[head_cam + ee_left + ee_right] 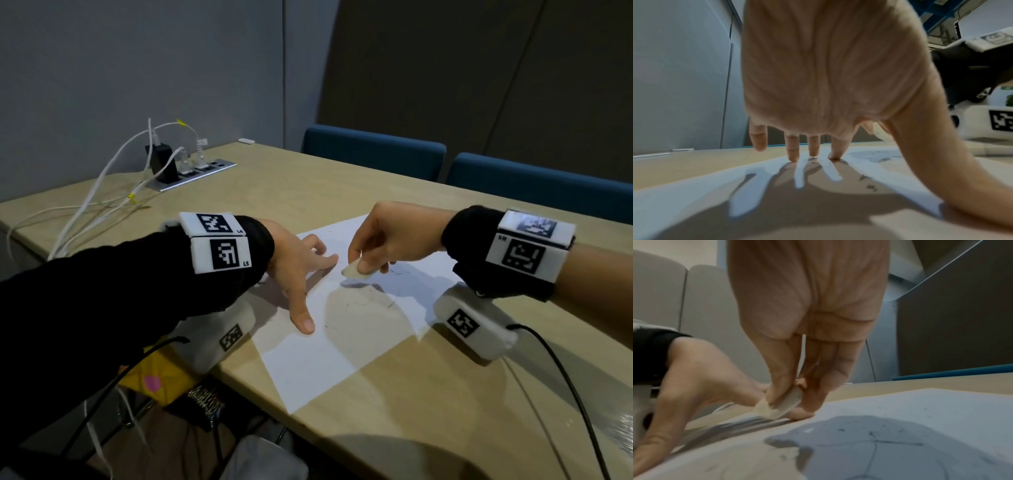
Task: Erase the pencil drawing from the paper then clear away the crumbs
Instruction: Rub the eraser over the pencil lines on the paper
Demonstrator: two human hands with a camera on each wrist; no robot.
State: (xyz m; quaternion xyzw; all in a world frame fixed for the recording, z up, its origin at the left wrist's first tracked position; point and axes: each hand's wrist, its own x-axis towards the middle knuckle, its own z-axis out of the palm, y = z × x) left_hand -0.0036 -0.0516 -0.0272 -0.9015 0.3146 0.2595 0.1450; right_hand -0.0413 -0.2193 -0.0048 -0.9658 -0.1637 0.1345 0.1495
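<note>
A white sheet of paper (pixel 346 346) lies on the wooden table, with faint pencil lines (pixel 363 301) and dark eraser crumbs (pixel 869 186) on it. My left hand (pixel 301 274) is spread flat, its straight fingers (pixel 793 149) and thumb pressing down the sheet's left part. My right hand (pixel 371 246) pinches a pale worn eraser (pixel 354 270) between thumb and fingers, its lower end close to the paper near the left index fingertip. The right wrist view shows the eraser (pixel 777 404) held above the sheet (pixel 920 418), with pencil lines (pixel 890 443) in the hand's shadow.
White cables (pixel 102 202) run from a power strip (pixel 191 171) at the table's far left. Two blue chair backs (pixel 373 150) stand behind the far edge. A black cable (pixel 565 383) trails over the table at the right. Bags lie on the floor at the lower left.
</note>
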